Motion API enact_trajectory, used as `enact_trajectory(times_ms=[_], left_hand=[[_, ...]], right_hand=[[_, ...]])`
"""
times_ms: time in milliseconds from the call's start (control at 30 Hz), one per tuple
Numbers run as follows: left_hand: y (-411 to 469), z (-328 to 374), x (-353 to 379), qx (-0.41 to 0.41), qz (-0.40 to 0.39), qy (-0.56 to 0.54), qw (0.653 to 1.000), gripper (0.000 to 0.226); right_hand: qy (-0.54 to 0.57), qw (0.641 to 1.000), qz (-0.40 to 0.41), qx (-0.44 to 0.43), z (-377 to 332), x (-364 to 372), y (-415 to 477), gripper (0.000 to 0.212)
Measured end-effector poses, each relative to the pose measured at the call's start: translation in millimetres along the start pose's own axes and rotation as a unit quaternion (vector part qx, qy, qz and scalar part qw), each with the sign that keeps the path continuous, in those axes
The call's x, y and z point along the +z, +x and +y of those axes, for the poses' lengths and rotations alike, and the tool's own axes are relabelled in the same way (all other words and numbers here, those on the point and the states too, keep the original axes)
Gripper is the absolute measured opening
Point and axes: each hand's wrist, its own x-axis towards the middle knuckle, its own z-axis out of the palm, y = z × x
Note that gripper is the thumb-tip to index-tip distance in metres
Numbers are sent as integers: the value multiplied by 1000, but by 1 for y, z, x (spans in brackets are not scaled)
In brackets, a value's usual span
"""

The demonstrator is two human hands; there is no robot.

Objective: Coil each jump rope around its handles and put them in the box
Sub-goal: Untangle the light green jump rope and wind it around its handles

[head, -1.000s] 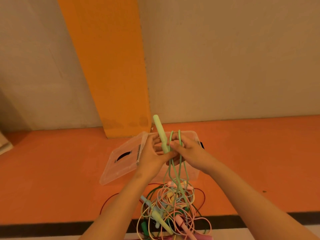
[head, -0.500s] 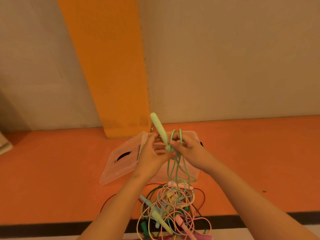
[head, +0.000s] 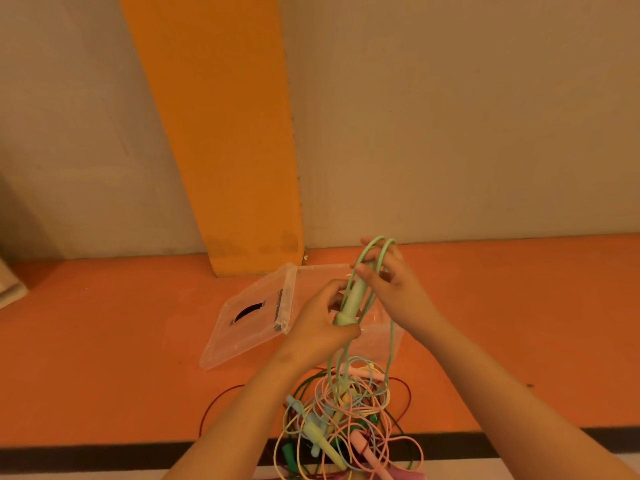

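Observation:
My left hand [head: 323, 315] grips the lower end of a pale green jump-rope handle [head: 353, 301], which leans up and to the right. My right hand [head: 389, 277] pinches the handle's upper end, and the green rope [head: 375, 251] loops over its fingers. From there the cord hangs down into a tangled pile of jump ropes [head: 346, 424] in green, pink, yellow, blue and dark red on the floor below my hands. Behind my hands stands a clear plastic box [head: 381, 336] with its lid [head: 252, 317] flipped open to the left.
The floor [head: 104, 341] is orange with a black stripe [head: 86, 455] near the bottom edge. A beige wall with an orange pillar [head: 221, 133] rises just behind the box. A pale object [head: 8, 285] shows at the far left edge.
The handle has swung from leaning up-left to leaning up-right. My right hand rose and carried a loop of green rope over the handle's upper end. My left hand slid down to its lower end.

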Motion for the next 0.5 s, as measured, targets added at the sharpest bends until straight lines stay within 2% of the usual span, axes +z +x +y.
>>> enact_trajectory(times_ms=[67, 133, 267, 333, 400, 500], left_hand=[[-1, 0, 0, -2, -10, 25, 1000, 47], [-1, 0, -2, 3, -13, 57, 998, 45], [-2, -3, -5, 29, -16, 129, 991, 54], [1, -8, -6, 36, 4, 145, 989, 63], [4, -12, -9, 25, 36, 163, 986, 67], [5, -18, -12, 12, 47, 174, 984, 45]], right_hand=[[-10, 1000, 15, -12, 3, -5, 0, 11], [-4, 1000, 21, 13, 5, -7, 0, 19], [69, 995, 3, 78, -2, -7, -1, 8], [112, 989, 17, 96, -5, -9, -1, 12], [139, 983, 34, 111, -6, -13, 0, 8], [142, 981, 50, 120, -6, -16, 0, 8]])
